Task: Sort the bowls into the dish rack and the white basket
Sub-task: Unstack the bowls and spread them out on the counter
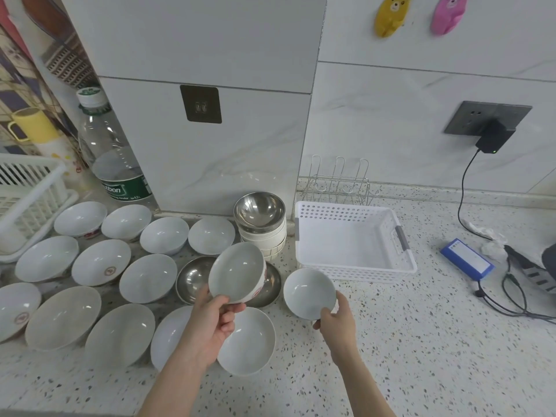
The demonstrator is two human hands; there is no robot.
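Observation:
My left hand [215,319] grips the rim of a white bowl [236,272], lifted and tilted above two steel bowls [192,278]. My right hand [337,319] holds a smaller white bowl [308,293] by its near rim, just in front of the white basket [352,269], which has nothing in it. Several white bowls [99,266] lie spread over the counter to the left. A steel bowl [259,210] tops a stack of white bowls [264,240] by the wall. The white dish rack [27,188] stands at the far left.
A wire rack [340,183] stands behind the basket. A large water bottle [111,152] and a yellow cup [33,124] stand at the back left. A blue box [466,258], black cables [511,299] and a plugged-in charger [493,136] occupy the right side of the speckled counter.

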